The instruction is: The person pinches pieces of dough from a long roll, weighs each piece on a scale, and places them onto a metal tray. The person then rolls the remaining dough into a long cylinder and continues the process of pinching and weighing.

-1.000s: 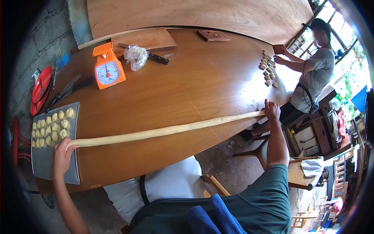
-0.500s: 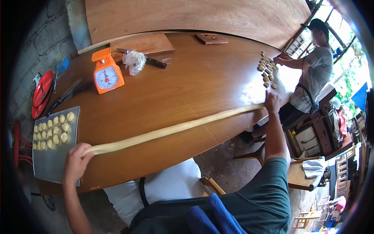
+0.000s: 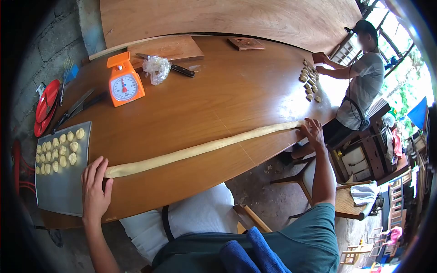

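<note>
A long rope of dough point(image 3: 207, 149) lies across the brown wooden table, slanting from lower left to upper right. My left hand point(image 3: 96, 186) is at its left end, fingers stretched and thumb apart, and the dough tip is just beside the fingers. At the far right end, my right hand point(image 3: 313, 133) rests by the table edge with bent, separated fingers touching the dough tip. Left of my left hand is a metal tray point(image 3: 59, 191) with several small dough balls point(image 3: 62, 150) on its upper half.
An orange kitchen scale point(image 3: 124, 84) stands at the back left, near a crumpled plastic bag point(image 3: 156, 69) and a black-handled knife point(image 3: 183, 70). Large blades point(image 3: 75, 109) and red plates point(image 3: 47, 107) lie at the left. A co-worker point(image 3: 368, 75) stands by several cut dough pieces point(image 3: 309, 79).
My left hand has loosened from the dough end, its fingers now extended. My right hand has moved down slightly and its fingers have spread. The co-worker's hands have shifted.
</note>
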Demonstrator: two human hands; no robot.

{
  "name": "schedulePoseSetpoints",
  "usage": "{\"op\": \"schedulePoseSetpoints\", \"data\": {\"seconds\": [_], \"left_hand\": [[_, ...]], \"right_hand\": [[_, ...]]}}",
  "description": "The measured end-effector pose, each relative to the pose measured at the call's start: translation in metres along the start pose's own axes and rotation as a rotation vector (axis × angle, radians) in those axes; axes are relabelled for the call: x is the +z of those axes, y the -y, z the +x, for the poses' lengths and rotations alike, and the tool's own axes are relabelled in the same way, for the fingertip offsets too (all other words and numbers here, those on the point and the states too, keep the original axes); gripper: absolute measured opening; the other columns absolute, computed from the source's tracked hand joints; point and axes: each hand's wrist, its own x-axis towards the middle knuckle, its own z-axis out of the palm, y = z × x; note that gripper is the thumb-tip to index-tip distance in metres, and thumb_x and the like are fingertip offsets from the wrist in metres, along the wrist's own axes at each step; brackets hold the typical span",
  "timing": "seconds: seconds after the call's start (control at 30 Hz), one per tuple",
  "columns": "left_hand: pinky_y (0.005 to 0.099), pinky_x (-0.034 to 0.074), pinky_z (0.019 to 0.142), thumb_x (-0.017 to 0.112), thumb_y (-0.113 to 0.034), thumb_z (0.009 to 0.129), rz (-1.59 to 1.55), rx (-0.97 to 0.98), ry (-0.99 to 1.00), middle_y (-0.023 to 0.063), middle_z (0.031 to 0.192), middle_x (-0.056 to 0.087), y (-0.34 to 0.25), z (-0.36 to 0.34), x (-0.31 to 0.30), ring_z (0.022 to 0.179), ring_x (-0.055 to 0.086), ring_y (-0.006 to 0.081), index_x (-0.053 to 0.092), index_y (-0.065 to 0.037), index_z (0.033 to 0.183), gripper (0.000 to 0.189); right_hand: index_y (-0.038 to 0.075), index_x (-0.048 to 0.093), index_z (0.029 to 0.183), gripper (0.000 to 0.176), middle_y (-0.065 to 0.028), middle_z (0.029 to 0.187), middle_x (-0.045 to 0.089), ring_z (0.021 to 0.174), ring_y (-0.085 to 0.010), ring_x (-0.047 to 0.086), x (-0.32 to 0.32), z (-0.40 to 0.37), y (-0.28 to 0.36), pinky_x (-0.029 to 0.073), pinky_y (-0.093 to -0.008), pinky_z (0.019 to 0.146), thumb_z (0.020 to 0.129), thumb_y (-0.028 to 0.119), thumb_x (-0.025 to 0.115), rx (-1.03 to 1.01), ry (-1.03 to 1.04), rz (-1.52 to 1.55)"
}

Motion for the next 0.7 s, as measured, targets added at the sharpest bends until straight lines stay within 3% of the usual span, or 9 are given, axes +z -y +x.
{"op": "schedulePoseSetpoints", "data": {"seconds": [0.1,0.2,0.23,0.27,0.4,0.5,0.57,0.6,0.7], "left_hand": [[0.0505,0.038,0.124,0.069,-0.013,0.098,-0.157,-0.002,0.067,0.0163,0.16,0.051,-0.023,0.013,-0.001,0.143,0.05,0.0417,0.051,-0.005,0.158,0.063],[0.0509,0.046,0.111,0.073,-0.017,0.098,-0.134,0.003,0.152,0.019,0.144,0.059,-0.028,0.027,0.008,0.13,0.057,0.0428,0.056,-0.005,0.15,0.056],[0.0508,0.049,0.106,0.074,-0.019,0.098,-0.142,-0.051,0.247,0.0196,0.135,0.062,-0.027,0.03,0.014,0.123,0.06,0.0432,0.057,-0.004,0.145,0.052],[0.0503,0.051,0.093,0.075,-0.02,0.098,-0.206,0.047,0.104,0.0197,0.114,0.064,-0.028,0.034,0.019,0.108,0.064,0.044,0.063,-0.003,0.127,0.036],[0.0498,0.053,0.081,0.076,-0.022,0.1,-0.312,-0.037,0.18,0.0188,0.102,0.066,-0.022,0.043,-0.005,0.095,0.068,0.0432,0.062,0.0,0.109,0.027],[0.0428,0.052,0.077,0.073,-0.019,0.103,-0.422,-0.261,0.158,0.0173,0.095,0.068,-0.01,0.042,-0.02,0.086,0.066,0.036,0.061,0.0,0.11,0.023],[0.0337,0.051,0.077,0.07,-0.016,0.105,-0.586,-0.229,0.053,0.0102,0.09,0.066,0.022,0.04,-0.018,0.083,0.064,0.0199,0.063,-0.001,0.113,0.018],[0.0324,0.051,0.077,0.07,-0.014,0.105,-0.611,-0.241,0.03,0.009,0.09,0.066,0.031,0.038,-0.018,0.085,0.063,0.0172,0.064,-0.001,0.114,0.017],[0.032,0.051,0.079,0.071,-0.013,0.104,-0.671,-0.27,-0.018,0.0088,0.091,0.067,0.041,0.031,0.004,0.086,0.063,0.0156,0.065,-0.001,0.115,0.017]], "right_hand": [[0.009,0.074,0.121,0.044,-0.0147,0.127,0.069,0.12,-0.0378,0.063,-0.012,0.002,0.025,0.048,-0.0498,0.108,0.097,0.046,0.076,-0.053,0.106,-0.021],[0.007,0.074,0.118,0.041,-0.0153,0.13,0.068,0.122,-0.038,0.062,-0.008,0.012,0.019,0.048,-0.0499,0.11,0.094,0.039,0.081,0.024,0.198,-0.003],[0.005,0.074,0.116,0.039,-0.0141,0.122,0.069,0.116,-0.0344,0.064,-0.003,0.015,0.014,0.051,-0.0476,0.104,0.095,0.037,0.082,-0.018,0.159,-0.006],[0.004,0.073,0.114,0.037,-0.0129,0.115,0.071,0.11,-0.0308,0.067,0.0,0.017,0.009,0.053,-0.0453,0.099,0.096,0.035,0.083,-0.06,0.122,-0.008],[0.003,0.073,0.109,0.033,-0.0001,0.083,0.065,0.077,-0.0111,0.06,-0.013,0.03,0.0,0.051,-0.0307,0.07,0.101,0.035,0.08,0.259,0.209,0.473],[0.004,0.076,0.115,0.029,0.0026,0.078,0.063,0.063,-0.0071,0.052,-0.044,0.037,-0.012,0.042,-0.0267,0.057,0.099,0.029,0.079,0.307,0.166,0.607],[0.004,0.078,0.117,0.027,0.0033,0.076,0.062,0.059,-0.0065,0.05,-0.056,0.039,-0.032,0.039,-0.0253,0.053,0.099,0.025,0.078,0.394,-0.023,0.667],[0.004,0.08,0.116,0.026,0.0012,0.081,0.068,0.065,-0.0092,0.058,-0.055,0.039,-0.043,0.047,-0.0268,0.06,0.099,0.023,0.076,0.432,-0.075,0.657],[0.004,0.079,0.115,0.03,0.0022,0.077,0.065,0.062,-0.0085,0.057,-0.025,0.035,-0.083,0.046,-0.0263,0.057,0.099,0.029,0.078,0.443,-0.196,0.543]]}}
